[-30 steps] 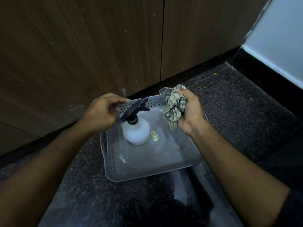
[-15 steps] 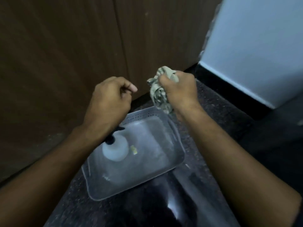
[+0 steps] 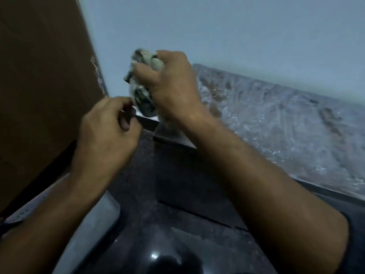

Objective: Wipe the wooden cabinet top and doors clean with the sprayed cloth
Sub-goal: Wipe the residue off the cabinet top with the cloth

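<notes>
right hand (image 3: 173,86) clutching balled cloth (image 3: 141,89), raised before pale wall (image 3: 217,26); left hand (image 3: 107,133) just below, fingers curled, nothing held; wooden cabinet (image 3: 43,76) at left, tray (image 3: 94,220) below

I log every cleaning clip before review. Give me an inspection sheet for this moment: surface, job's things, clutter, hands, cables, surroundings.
Surface: dark speckled floor, glare spot near the bottom edge.
Job's things: crumpled cloth held up in the air, off the wood; brown cabinet on the left, untouched.
Clutter: grey tray at lower left, mostly hidden by the arm; contents not visible.
Hands: right hand grips the cloth; left hand is curled just below it, holding nothing visible.
Cables: nothing seen.
Surroundings: pale wall; a shiny, blurred sheet-covered thing on the right.
</notes>
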`<action>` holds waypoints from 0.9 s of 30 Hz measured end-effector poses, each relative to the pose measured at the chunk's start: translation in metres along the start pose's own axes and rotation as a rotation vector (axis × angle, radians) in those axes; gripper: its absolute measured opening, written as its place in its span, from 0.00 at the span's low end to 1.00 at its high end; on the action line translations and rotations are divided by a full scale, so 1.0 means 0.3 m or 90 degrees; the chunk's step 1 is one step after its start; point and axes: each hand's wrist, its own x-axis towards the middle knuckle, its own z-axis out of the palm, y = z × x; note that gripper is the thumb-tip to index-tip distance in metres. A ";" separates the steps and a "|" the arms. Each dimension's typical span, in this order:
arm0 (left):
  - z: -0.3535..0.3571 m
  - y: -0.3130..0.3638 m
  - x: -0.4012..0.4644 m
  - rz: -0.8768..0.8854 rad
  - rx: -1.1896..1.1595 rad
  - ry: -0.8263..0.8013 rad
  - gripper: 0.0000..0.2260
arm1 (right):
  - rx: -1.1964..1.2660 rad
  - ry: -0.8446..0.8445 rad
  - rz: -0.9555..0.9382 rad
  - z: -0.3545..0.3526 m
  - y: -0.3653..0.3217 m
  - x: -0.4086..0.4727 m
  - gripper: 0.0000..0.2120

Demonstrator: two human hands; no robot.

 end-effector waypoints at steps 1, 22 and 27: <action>0.011 0.021 -0.003 -0.002 -0.043 -0.001 0.11 | -0.013 0.005 0.004 -0.041 0.019 0.007 0.13; 0.182 0.099 0.140 -0.173 -0.254 -0.089 0.15 | -0.507 -0.146 -0.003 -0.141 0.143 -0.099 0.17; 0.166 0.088 0.150 -0.134 -0.176 -0.118 0.15 | -0.559 -0.138 -0.001 -0.115 0.160 -0.117 0.17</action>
